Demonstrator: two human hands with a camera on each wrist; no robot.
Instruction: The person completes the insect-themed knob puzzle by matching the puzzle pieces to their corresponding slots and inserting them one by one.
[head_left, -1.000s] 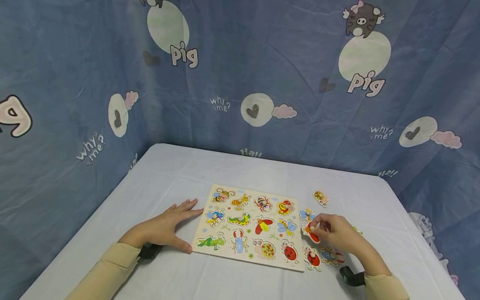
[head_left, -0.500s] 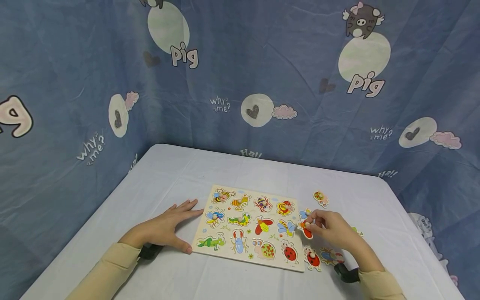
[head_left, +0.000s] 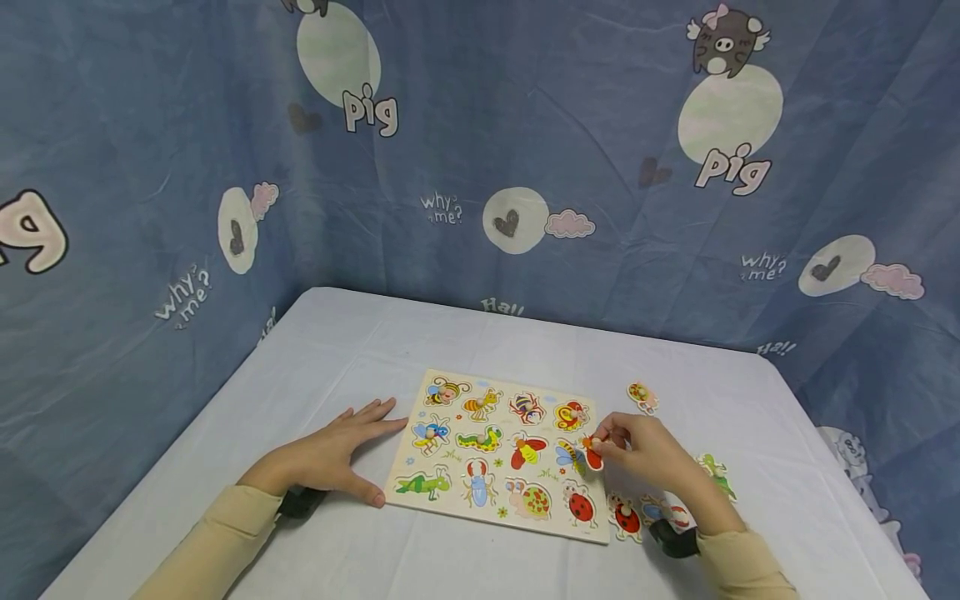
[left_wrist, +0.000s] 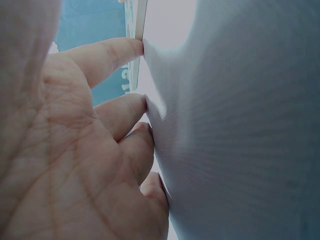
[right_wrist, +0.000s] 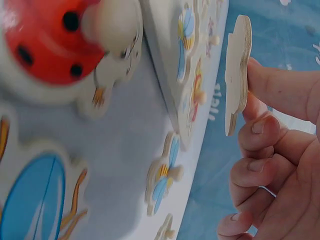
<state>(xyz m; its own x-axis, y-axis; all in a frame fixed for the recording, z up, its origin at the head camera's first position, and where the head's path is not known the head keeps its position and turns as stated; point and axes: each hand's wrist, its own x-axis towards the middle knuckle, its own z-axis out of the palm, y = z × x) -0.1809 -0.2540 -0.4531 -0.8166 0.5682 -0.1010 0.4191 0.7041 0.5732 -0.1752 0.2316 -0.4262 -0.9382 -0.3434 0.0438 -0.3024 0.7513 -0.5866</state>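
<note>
A wooden peg puzzle board [head_left: 558,521] printed with insects lies on the table. My left hand [head_left: 330,454] rests beside it, fingers spread, the index finger and thumb touching its left edge. In the left wrist view the fingertips [left_wrist: 137,104] press against the white tabletop. My right hand [head_left: 648,450] pinches a red-winged bug puzzle piece [head_left: 592,454] by its knob, over the board's right edge near the blue-winged bee picture. Seen from the right wrist, that piece [right_wrist: 237,75] is edge-on and lifted, its plain wooden back showing; the other fingers curl below.
Loose pieces lie right of the board: a ladybug [head_left: 625,518], a blue beetle [head_left: 652,508] partly covered by the wrist camera, a green grasshopper [head_left: 717,477] and a snail [head_left: 642,397]. A blue-winged piece [right_wrist: 164,175] shows in the right wrist view. A patterned blue curtain [head_left: 480,125] hangs behind.
My right hand has moved left and slightly away with the red-winged piece, from beside the board to over its right edge. More of the grasshopper piece shows now. My left hand stays put.
</note>
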